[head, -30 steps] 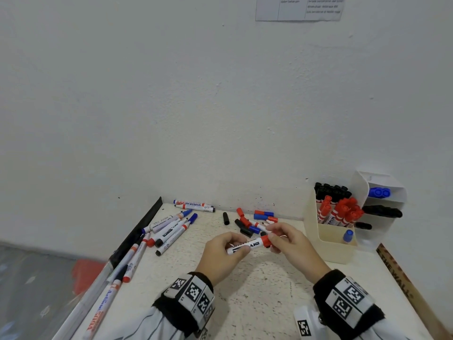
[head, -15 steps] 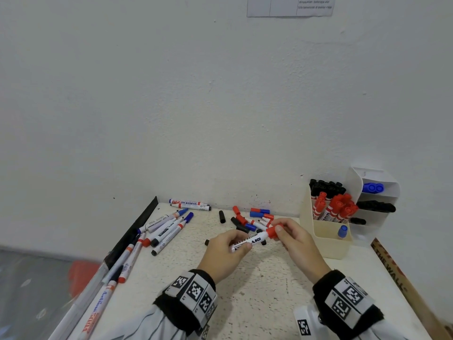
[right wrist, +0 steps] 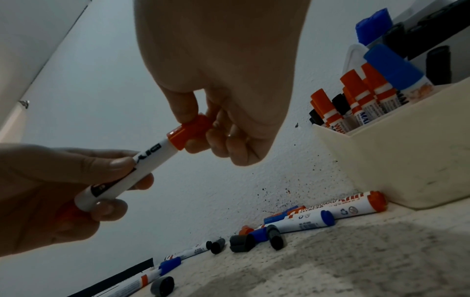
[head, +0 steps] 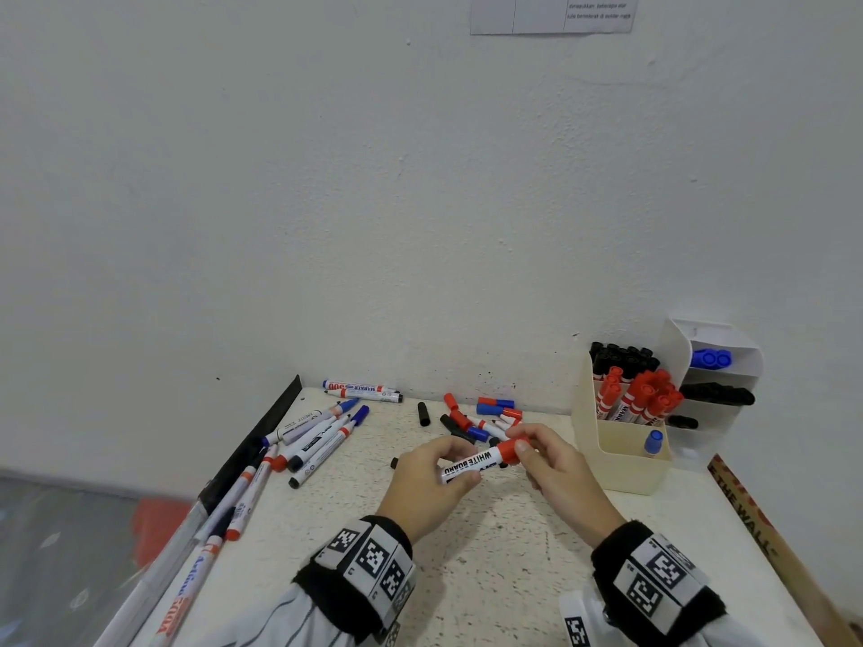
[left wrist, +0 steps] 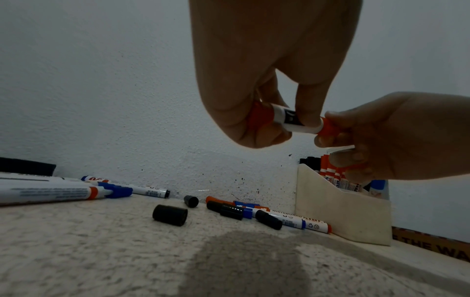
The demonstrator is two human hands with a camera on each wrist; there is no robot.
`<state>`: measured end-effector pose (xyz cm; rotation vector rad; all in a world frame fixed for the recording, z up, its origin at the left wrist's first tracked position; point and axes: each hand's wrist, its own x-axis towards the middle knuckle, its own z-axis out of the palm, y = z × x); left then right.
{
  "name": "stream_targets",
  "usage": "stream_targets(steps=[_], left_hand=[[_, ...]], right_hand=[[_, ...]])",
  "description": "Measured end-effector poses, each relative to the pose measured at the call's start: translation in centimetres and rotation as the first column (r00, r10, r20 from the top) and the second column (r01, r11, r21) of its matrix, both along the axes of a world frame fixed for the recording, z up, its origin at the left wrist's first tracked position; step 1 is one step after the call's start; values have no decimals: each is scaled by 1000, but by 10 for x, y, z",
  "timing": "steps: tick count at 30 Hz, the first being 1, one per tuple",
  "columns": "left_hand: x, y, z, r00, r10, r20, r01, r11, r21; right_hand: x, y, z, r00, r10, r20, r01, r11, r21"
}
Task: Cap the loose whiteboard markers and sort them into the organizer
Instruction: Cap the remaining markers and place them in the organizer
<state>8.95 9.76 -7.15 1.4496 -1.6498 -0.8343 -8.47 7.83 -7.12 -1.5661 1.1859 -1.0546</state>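
I hold a white whiteboard marker (head: 476, 461) above the table between both hands. My left hand (head: 432, 478) grips its barrel (right wrist: 142, 166). My right hand (head: 541, 459) pinches the red cap (head: 511, 449) that sits on the marker's right end (right wrist: 193, 130). In the left wrist view the marker (left wrist: 292, 120) runs from my left hand (left wrist: 254, 96) to the right hand (left wrist: 381, 136). The cream organizer (head: 621, 464) stands to the right with black and red capped markers (head: 640, 394) upright in it and one blue one (head: 653, 442).
Loose markers (head: 317, 436) lie at the table's left, with thin pens (head: 243, 497) near the left edge. Loose caps and markers (head: 481, 420) are scattered behind my hands near the wall. A white shelf unit (head: 714, 375) stands behind the organizer. A ruler (head: 766, 539) lies along the right edge.
The red cap, held just at the marker's tip a second ago, now sits pushed onto it. Both hands have stayed close together; the head view tilted slightly.
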Motion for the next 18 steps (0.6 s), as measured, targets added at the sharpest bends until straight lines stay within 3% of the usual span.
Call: stream_targets(steps=[13, 18], left_hand=[[-2, 2, 1, 999, -22, 45, 22, 1000, 15], [-11, 3, 2, 992, -69, 108, 65, 997, 37]], right_hand=[[1, 2, -4, 997, -28, -66, 25, 999, -33], [6, -2, 2, 959, -159, -236, 172, 984, 37]])
